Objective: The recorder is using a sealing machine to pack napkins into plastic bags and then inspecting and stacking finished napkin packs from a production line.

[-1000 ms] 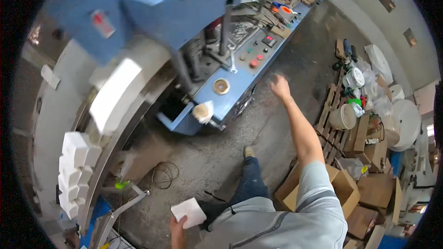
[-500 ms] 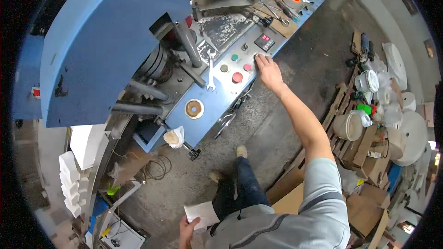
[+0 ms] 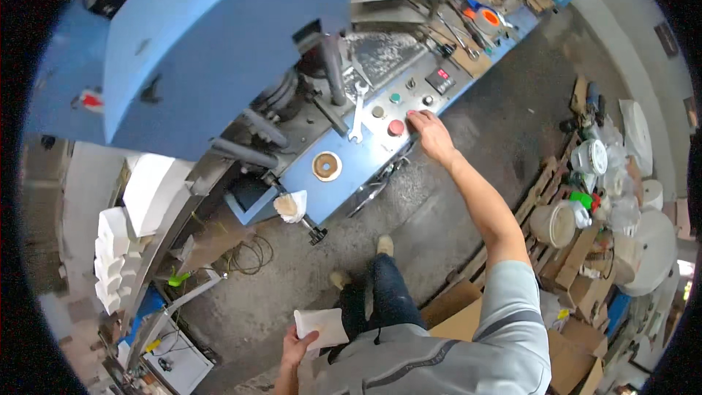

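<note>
My right hand point(image 3: 431, 134) reaches out to the grey control panel point(image 3: 380, 132) of a big blue machine point(image 3: 219, 44). Its fingertips rest by a row of round buttons, near a red button point(image 3: 395, 127) and a small red display point(image 3: 442, 78). A wrench point(image 3: 357, 111) lies on the panel to the left of the hand. My left hand point(image 3: 296, 347) hangs low by my hip and holds a folded white paper box point(image 3: 321, 327).
A roll of brown tape point(image 3: 326, 166) sits on the blue ledge. Stacks of white blanks point(image 3: 110, 256) stand at the left. Wooden pallets with buckets point(image 3: 556, 223) and cardboard boxes point(image 3: 578, 336) crowd the right. Tools litter the bench point(image 3: 468, 22) at the back.
My right hand has come from mid-air over the floor onto the control panel and now rests by the buttons. The view has swung toward the machine. My left hand keeps the white box.
</note>
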`<state>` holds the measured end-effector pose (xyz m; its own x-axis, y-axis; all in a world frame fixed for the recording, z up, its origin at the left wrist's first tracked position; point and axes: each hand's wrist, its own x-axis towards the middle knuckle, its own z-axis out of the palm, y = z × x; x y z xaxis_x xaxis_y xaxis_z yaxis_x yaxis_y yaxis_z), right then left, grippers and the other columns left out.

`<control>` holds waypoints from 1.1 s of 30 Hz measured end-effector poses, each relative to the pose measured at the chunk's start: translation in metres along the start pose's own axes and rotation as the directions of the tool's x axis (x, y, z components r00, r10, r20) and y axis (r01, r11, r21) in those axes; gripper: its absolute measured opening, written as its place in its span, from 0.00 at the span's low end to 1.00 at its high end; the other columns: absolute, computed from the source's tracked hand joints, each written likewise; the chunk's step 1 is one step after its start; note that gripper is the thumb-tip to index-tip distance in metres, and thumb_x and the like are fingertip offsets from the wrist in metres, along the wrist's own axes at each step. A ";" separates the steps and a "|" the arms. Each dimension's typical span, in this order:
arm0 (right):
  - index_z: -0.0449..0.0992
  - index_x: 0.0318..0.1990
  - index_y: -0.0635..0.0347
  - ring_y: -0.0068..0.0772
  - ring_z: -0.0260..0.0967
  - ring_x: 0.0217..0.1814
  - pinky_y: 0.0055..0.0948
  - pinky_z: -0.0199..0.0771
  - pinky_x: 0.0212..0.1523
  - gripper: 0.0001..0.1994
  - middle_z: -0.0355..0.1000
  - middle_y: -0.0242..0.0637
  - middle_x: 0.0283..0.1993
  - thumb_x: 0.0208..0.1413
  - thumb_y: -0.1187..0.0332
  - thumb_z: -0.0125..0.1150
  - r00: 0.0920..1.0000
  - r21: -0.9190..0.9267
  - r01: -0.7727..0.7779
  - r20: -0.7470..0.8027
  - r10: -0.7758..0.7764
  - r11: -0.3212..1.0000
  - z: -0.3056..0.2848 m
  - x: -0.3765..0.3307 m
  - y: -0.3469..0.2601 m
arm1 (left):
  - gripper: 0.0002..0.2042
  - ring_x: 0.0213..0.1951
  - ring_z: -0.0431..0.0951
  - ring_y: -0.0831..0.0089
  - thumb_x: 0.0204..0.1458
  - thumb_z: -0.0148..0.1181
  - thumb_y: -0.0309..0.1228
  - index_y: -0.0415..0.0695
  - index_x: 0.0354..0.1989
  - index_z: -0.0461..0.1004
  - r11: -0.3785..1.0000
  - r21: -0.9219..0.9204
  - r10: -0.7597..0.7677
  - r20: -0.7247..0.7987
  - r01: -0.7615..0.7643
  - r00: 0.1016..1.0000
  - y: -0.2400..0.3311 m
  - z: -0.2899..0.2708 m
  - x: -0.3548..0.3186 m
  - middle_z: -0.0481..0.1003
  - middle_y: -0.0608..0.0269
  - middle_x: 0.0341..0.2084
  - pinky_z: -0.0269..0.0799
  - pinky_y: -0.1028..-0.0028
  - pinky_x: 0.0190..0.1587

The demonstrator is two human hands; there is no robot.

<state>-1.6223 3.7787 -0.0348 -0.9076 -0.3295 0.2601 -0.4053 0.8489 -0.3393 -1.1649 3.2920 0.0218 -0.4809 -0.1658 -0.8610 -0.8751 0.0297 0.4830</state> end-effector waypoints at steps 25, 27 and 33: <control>0.61 0.61 0.61 0.34 0.70 0.52 0.37 0.72 0.52 0.31 0.71 0.39 0.53 0.64 0.42 0.43 0.368 0.397 -0.841 0.918 0.148 -0.367 0.017 -0.256 -0.386 | 0.26 0.49 0.75 0.69 0.50 0.66 0.30 0.34 0.57 0.67 0.830 -0.540 0.387 0.385 -0.136 0.838 0.038 -0.022 -0.031 0.75 0.57 0.48 0.70 0.71 0.52; 0.61 0.61 0.62 0.37 0.70 0.55 0.38 0.71 0.54 0.36 0.71 0.40 0.53 0.61 0.36 0.42 0.465 0.384 -0.766 0.885 -0.031 -0.516 0.010 -0.243 -0.400 | 0.28 0.50 0.74 0.69 0.50 0.66 0.31 0.34 0.58 0.65 0.826 -0.552 0.392 0.419 -0.113 0.819 0.031 -0.027 -0.029 0.74 0.57 0.49 0.70 0.71 0.53; 0.44 0.71 0.60 0.44 0.58 0.67 0.40 0.65 0.62 0.47 0.58 0.45 0.67 0.55 0.33 0.48 0.513 0.456 -0.819 0.854 -0.088 -0.348 -0.002 -0.228 -0.436 | 0.28 0.51 0.74 0.69 0.50 0.66 0.29 0.34 0.58 0.65 0.823 -0.540 0.422 0.371 -0.178 0.827 0.015 -0.054 -0.030 0.74 0.57 0.50 0.69 0.70 0.54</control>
<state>-1.2383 3.4843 0.0557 -0.5230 -0.5965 -0.6088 0.8348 -0.2144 -0.5071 -1.1603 3.2447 0.0634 -0.7873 0.2411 -0.5674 -0.6051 -0.4785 0.6363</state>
